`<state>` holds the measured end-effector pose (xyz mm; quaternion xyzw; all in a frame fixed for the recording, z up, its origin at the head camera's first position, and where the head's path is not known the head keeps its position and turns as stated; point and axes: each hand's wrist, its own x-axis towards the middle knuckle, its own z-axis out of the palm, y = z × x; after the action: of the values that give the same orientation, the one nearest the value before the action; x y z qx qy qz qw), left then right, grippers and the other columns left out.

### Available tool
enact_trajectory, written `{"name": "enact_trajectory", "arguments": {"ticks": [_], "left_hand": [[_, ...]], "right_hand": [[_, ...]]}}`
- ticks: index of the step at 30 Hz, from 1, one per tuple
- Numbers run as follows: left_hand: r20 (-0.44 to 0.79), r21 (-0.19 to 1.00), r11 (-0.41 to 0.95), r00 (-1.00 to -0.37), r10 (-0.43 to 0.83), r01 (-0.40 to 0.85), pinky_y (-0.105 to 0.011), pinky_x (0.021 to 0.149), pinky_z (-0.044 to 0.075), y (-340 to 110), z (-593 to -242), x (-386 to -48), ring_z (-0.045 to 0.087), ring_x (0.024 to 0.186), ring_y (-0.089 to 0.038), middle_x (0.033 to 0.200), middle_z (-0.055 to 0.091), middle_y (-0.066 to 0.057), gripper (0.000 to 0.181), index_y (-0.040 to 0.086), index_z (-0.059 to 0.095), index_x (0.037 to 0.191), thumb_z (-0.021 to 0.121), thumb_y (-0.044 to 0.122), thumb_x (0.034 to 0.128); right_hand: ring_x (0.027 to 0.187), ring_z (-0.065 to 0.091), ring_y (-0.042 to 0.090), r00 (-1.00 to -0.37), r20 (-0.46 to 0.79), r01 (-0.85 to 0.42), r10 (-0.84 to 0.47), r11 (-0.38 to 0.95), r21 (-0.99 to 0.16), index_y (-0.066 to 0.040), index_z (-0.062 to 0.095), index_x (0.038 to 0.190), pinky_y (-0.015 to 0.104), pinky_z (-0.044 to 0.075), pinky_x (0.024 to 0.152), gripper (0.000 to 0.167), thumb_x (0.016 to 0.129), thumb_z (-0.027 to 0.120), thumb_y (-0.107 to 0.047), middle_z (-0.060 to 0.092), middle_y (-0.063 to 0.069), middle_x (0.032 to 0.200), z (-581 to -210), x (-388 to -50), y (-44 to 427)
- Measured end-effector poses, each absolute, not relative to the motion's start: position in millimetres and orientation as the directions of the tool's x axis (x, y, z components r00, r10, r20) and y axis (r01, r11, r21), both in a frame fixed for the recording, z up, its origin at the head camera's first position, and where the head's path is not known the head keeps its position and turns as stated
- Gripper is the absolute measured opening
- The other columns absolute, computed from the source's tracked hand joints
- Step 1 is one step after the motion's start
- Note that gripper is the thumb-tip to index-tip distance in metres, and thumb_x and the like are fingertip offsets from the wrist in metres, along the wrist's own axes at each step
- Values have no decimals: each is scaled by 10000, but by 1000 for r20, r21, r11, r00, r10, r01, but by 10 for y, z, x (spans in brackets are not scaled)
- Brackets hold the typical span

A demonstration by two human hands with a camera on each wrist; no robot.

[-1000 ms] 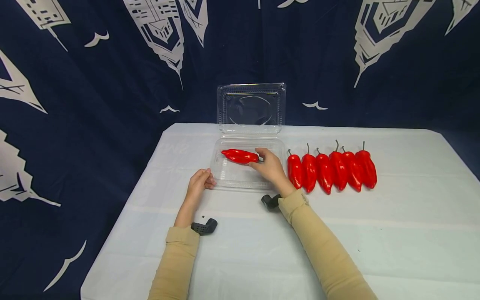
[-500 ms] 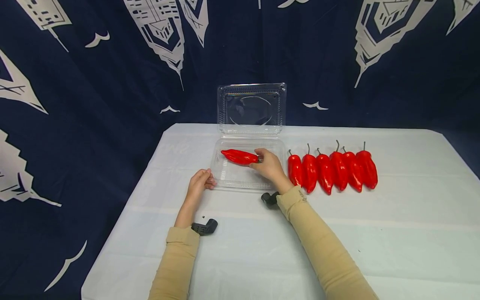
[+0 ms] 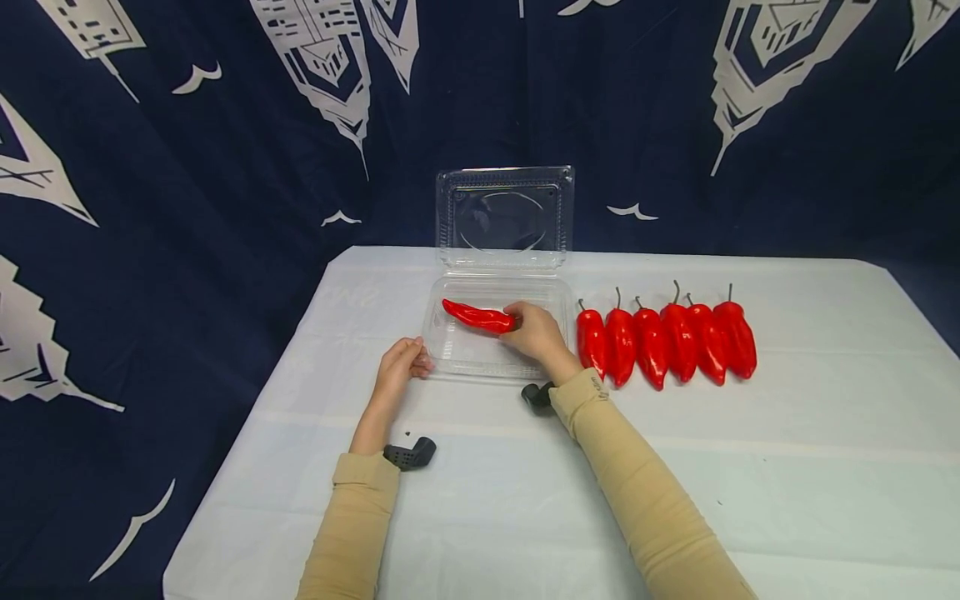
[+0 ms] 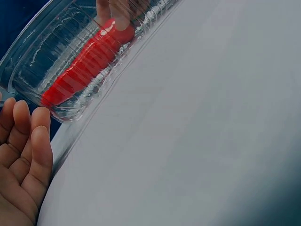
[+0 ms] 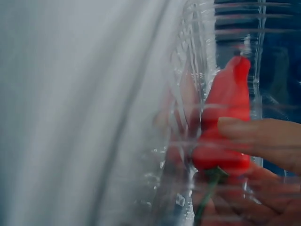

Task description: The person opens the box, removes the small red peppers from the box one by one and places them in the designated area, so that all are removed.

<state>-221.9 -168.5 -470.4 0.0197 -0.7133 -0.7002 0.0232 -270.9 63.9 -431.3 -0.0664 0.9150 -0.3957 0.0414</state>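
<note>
A red pepper (image 3: pixel 474 317) lies lengthwise over the floor of a clear plastic clamshell box (image 3: pixel 480 367), its tip towards the left wall. My right hand (image 3: pixel 538 332) reaches into the box and pinches the pepper at its stem end. Through the plastic in the right wrist view, the thumb or a finger lies across the red pepper (image 5: pixel 225 94), and its green stem (image 5: pixel 207 193) shows. My left hand (image 3: pixel 401 364) rests at the box's front left corner. In the left wrist view the left hand's fingers (image 4: pixel 41 146) are extended beside the plastic wall.
Several more red peppers (image 3: pixel 651 346) lie in a row on the white table (image 3: pixel 825 433), just right of the box. The clear lid (image 3: pixel 504 218) stands raised at the back. A dark blue patterned cloth (image 3: pixel 637 100) hangs behind the table.
My right hand has stayed on the pepper's stem end and shifted slightly left and nearer. The pepper has turned, showing a narrower, more slanted side. My left hand has not moved.
</note>
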Motion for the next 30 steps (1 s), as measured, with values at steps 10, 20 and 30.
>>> {"name": "enact_trajectory", "arguments": {"ticks": [10, 20, 30], "left_hand": [[3, 1000, 21, -998, -66, 2, -203, 596, 486, -1686, -4704, -2219, 575, 651, -99, 722, 542, -37, 218, 5, 517, 842, 463, 159, 987], [-19, 1000, 2, -999, -50, -19, -209, 603, 479, -1684, -4666, -2203, 569, 663, -113, 739, 537, -41, 241, -28, 516, 865, 453, 162, 1000], [-10, 1000, 22, -1000, -20, -10, -229, 623, 491, -1627, -4414, -2059, 576, 680, -133, 744, 536, -60, 231, -65, 502, 864, 427, 107, 1000]], "right_hand": [[949, 557, 271, -991, -8, -84, -132, 668, -740, -35, 603, 1201, 389, 435, 859, 438, 778, 700, -93, 631, 143, 1088, -4299, -2707, 644], [894, 595, 241, -990, 61, -127, -126, 626, -770, -54, 621, 1181, 360, 456, 794, 426, 775, 698, -156, 663, 121, 1006, -4273, -2666, 671], [914, 616, 223, -987, 148, -156, -60, 553, -818, -88, 620, 1175, 339, 498, 740, 385, 815, 654, -219, 648, 94, 1091, -4236, -2604, 720]]}}
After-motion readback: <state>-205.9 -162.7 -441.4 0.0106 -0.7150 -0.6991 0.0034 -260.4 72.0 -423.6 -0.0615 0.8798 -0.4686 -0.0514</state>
